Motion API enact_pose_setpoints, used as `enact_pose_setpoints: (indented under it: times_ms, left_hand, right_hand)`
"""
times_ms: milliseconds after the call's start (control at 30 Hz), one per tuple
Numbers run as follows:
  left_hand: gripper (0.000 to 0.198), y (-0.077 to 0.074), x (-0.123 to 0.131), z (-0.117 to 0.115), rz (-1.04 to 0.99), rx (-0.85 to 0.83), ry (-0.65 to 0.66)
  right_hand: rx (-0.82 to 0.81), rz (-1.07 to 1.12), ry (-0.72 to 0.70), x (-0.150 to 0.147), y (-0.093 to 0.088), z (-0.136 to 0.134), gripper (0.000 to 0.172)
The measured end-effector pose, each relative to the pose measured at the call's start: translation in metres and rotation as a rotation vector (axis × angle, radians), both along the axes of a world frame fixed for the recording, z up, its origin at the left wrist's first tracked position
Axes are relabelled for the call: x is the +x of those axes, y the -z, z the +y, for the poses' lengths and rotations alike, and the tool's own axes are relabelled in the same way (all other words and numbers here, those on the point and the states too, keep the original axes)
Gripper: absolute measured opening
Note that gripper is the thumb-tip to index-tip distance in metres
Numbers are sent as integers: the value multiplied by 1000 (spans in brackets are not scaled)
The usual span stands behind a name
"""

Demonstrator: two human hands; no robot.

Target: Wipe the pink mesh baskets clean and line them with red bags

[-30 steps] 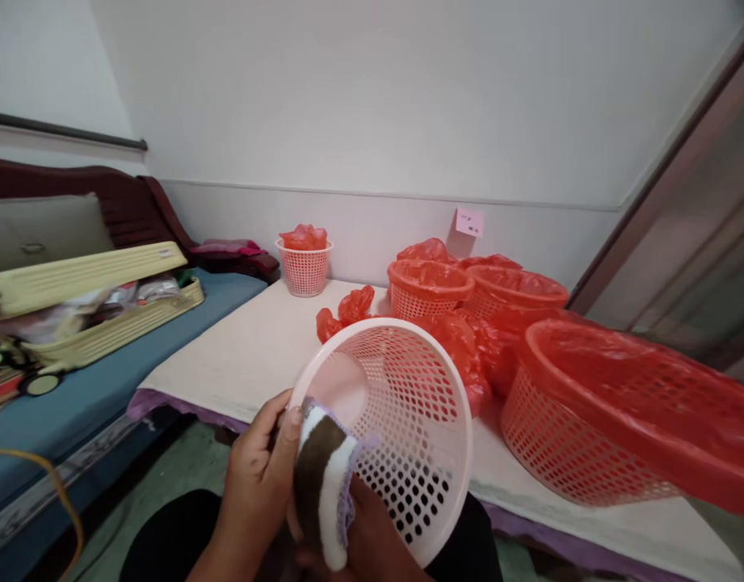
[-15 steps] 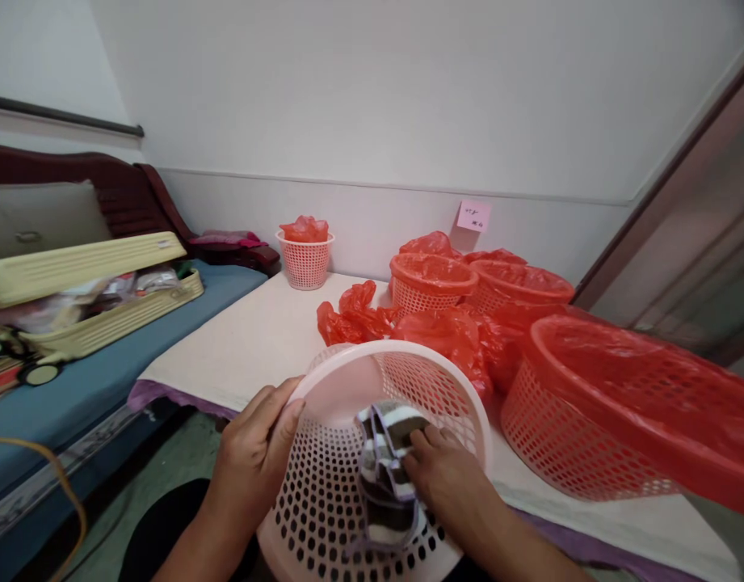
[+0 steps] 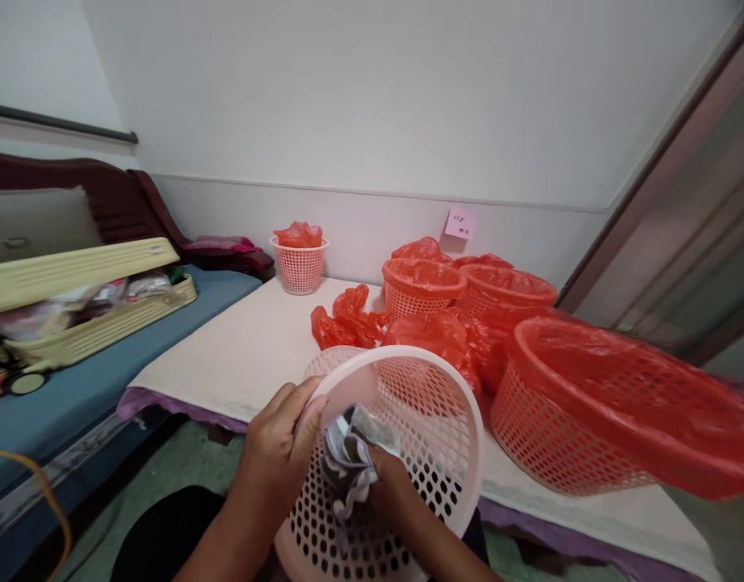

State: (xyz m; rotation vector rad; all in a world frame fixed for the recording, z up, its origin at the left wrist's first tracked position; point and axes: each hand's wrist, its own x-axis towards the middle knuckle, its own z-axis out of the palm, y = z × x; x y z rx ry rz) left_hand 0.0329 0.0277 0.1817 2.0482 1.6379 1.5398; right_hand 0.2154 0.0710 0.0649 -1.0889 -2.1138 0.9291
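A pale pink plastic mesh basket (image 3: 444, 436) is tilted on my lap, its mouth facing me. My left hand (image 3: 280, 453) grips its rim on the left side, fingers curled over the edge. Inside the basket, my right hand (image 3: 389, 485) is closed on a bunched brown, white and purple cloth (image 3: 347, 457) and presses it against the basket's inner wall.
A white table (image 3: 250, 347) in front carries a large red-lined basket (image 3: 590, 404) at right, two smaller lined baskets (image 3: 423, 287), loose red bags (image 3: 347, 323) and a small pink basket (image 3: 299, 263) at the back. A yellow case (image 3: 86, 299) lies on the blue bench at left.
The basket tipped so that its opening faces me. My right hand carried the cloth from outside the rim into the basket, then toward its left inner wall.
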Motion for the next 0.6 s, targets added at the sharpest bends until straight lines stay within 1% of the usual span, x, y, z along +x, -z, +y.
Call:
enact_pose_setpoints:
  times_ms: [67,100,133,167,200,267,300,333,367,400,433,500,533,567,600]
  left_hand:
    - [29,0,-2,1,0,5,-22]
    - [29,1,-3,1,1,5,-32]
    - [29,1,-5,1,-1,2,-38]
    - [30,3,-7,1,-5,-3,-42]
    - [30,4,-8,0,-9,-4,-42]
    - [30,6,-11,0,-19,-10,-42]
    - [29,7,-13,0,-25,-8,-46]
    - [29,8,-14,0,-37,-5,-57]
    - [28,8,-14,0,-53,-6,-69]
    - [28,8,-14,1,-72,-14,-80]
    - [27,7,-14,1,-89,-27,-85]
    - [25,5,-10,0,-107,-55,-66]
    - [24,4,-7,-1,-109,-66,-52]
    - [24,3,-3,-2,-108,-72,-39]
    - [23,3,0,-4,-109,-76,-35]
  right_hand:
    - [27,43,-41,-2,-11,2,31]
    - [74,54,-38,3,-20,4,32]
    - [156,51,-19,11,-32,7,32]
    - [283,36,10,23,-44,11,34]
    - [464,11,75,37,-58,15,33]
    - [849,-68,148,64,-80,22,29]
    - [958,-142,153,76,-88,25,29]
    - [1023,-242,155,85,-91,26,28]
    - [1040,-351,142,90,-90,26,26]
    - [1005,-469,122,92,-85,23,23]
    - [927,-579,111,90,-78,20,20]
    - [670,-725,107,80,-57,11,19]
    - [511,-734,115,72,-47,7,23]
    - [346,-672,118,63,-37,4,28]
    - [157,-521,116,54,-29,2,32]
